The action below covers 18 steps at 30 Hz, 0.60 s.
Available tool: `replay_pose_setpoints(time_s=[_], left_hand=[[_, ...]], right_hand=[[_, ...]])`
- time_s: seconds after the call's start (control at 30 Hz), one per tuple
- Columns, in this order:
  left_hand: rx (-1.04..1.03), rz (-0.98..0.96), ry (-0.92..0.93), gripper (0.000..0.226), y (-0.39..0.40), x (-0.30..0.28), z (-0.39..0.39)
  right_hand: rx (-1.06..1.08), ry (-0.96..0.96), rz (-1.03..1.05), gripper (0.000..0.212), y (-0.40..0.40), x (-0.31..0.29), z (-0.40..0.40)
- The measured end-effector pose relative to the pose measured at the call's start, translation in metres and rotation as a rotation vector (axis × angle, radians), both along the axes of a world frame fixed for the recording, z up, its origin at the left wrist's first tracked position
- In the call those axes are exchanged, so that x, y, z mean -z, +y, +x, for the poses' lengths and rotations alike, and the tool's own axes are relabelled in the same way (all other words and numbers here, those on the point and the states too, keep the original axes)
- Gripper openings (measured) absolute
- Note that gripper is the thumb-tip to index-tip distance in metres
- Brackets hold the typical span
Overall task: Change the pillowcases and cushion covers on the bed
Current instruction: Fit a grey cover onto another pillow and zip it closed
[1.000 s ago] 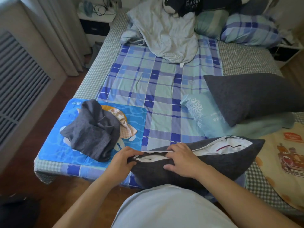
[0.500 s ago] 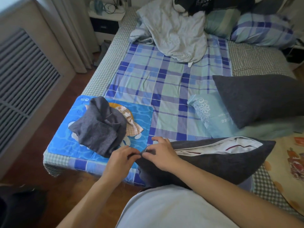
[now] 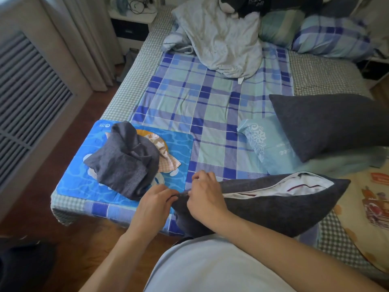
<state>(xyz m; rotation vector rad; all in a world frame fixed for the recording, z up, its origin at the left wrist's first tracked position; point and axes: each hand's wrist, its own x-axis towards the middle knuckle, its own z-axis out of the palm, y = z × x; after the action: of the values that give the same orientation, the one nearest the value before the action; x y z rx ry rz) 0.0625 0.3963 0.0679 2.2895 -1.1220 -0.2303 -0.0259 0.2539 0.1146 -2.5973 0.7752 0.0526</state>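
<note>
Both hands meet at the near-left corner of the grey cushion (image 3: 273,205), which lies across the foot of the bed (image 3: 210,106) against the person's body. The left hand (image 3: 154,204) has its fingers curled, pinching the cover's corner just left of the right fingertips; the right hand (image 3: 205,194) is curled over the seam, pinching at what looks like the zip end, though the pull itself is too small to make out. To the right of the right fingers the opening (image 3: 280,189) gapes, white inner showing. The step in hand looks like closing the cover. The next move probably calls for the left hand to hold the corner taut while the right draws the zip away along the seam, keeping white fabric out of the teeth.
</note>
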Motion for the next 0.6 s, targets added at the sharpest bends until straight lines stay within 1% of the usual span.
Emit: replay_pose_setpoints(time_s=[0.07, 0.13, 0.27, 0.33, 0.4, 0.47, 0.6], left_hand=[[-0.024, -0.002, -0.004, 0.013, 0.001, -0.001, 0.001], [-0.037, 0.008, -0.009, 0.011, 0.002, -0.001, -0.001], [-0.026, 0.032, -0.046, 0.006, -0.003, 0.000, 0.000], [-0.036, 0.047, -0.074, 0.005, -0.006, 0.000, 0.003], [-0.023, 0.058, -0.073, 0.006, -0.007, -0.002, 0.007], [0.025, 0.073, -0.086, 0.006, -0.006, -0.002, 0.009], [0.065, 0.079, -0.084, 0.007, -0.001, -0.002, 0.007]], right_hand=[[0.000, 0.051, -0.086, 0.027, -0.009, -0.006, -0.007], [0.017, 0.128, -0.119, 0.023, -0.022, -0.008, -0.020], [0.168, 0.177, -0.041, 0.003, -0.047, -0.005, -0.049], [0.225, 0.155, 0.017, 0.014, -0.053, 0.000, -0.055], [0.218, 0.101, 0.101, 0.020, -0.059, 0.005, -0.057], [0.124, 0.072, 0.091, 0.020, -0.062, 0.008, -0.060], [-0.313, -0.055, -0.297, 0.012, -0.068, 0.025, -0.069]])
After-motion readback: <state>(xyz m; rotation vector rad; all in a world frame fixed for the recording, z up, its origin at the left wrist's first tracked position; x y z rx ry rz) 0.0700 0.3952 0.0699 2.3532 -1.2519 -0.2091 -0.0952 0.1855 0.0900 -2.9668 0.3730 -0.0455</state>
